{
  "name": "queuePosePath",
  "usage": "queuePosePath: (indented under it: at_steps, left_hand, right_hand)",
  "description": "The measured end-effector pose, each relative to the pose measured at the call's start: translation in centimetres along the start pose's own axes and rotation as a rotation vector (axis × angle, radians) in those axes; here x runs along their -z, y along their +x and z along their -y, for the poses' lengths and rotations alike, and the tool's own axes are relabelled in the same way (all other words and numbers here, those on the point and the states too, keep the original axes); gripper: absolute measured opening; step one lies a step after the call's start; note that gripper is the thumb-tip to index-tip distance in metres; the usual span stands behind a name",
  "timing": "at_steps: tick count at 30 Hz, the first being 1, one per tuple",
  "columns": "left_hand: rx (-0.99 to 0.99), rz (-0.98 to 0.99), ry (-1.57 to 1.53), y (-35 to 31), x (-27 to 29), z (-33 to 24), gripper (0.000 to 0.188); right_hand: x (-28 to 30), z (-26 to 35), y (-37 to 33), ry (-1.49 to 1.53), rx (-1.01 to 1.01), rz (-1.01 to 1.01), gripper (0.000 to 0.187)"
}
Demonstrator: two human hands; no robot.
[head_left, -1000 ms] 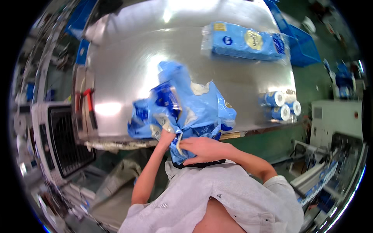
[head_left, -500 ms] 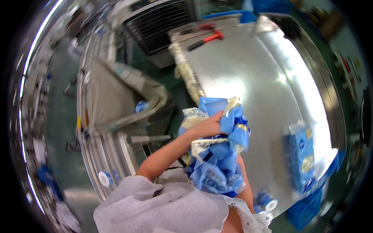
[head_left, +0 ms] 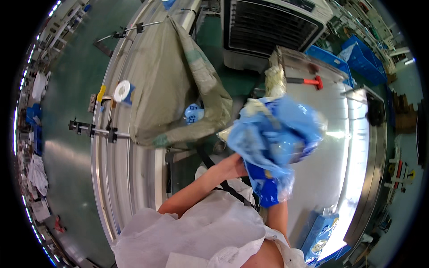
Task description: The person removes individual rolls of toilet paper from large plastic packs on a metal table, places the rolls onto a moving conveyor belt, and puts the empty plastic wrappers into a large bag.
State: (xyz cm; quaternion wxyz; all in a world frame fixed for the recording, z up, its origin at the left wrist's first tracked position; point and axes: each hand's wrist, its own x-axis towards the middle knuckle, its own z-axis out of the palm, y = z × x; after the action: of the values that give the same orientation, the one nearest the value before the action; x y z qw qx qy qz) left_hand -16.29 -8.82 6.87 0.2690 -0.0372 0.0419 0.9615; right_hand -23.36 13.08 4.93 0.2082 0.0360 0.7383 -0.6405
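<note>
A crumpled bundle of blue plastic packaging film, with darker blue and clear parts, is held up in front of me over the metal table's left edge; motion blurs its right side. My left hand grips its lower left side, with the fingertips hidden in the film. My right forearm rises below the bundle, but the film hides that hand. To the left of the bundle, a grey-brown cloth sack hangs with its mouth open. A piece of blue printed plastic lies inside it.
The metal table carries a red-headed hammer and a blue wrapped pack. On the conveyor frame at left stands a white-and-blue wrapped roll. An air cooler stands ahead, with blue crates at far right.
My view has turned left, so the sack and cooler sit further right. The film bundle is raised and further forward. My left hand has gone from its top to its lower left side.
</note>
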Motion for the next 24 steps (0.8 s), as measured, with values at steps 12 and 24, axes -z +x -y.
queuePosePath:
  at_steps: [12,24]
  left_hand:
    - [-1.168,-1.572,1.553,3.4,10.3,-23.3,0.056]
    - [-0.871,-1.873,1.923,0.5,35.3,-26.9,0.05]
  right_hand:
    - [-12.6,8.3,10.6,-0.926,0.465,0.454,0.058]
    - [-2.1,1.8,6.5,-1.109,0.065,-0.508,0.061]
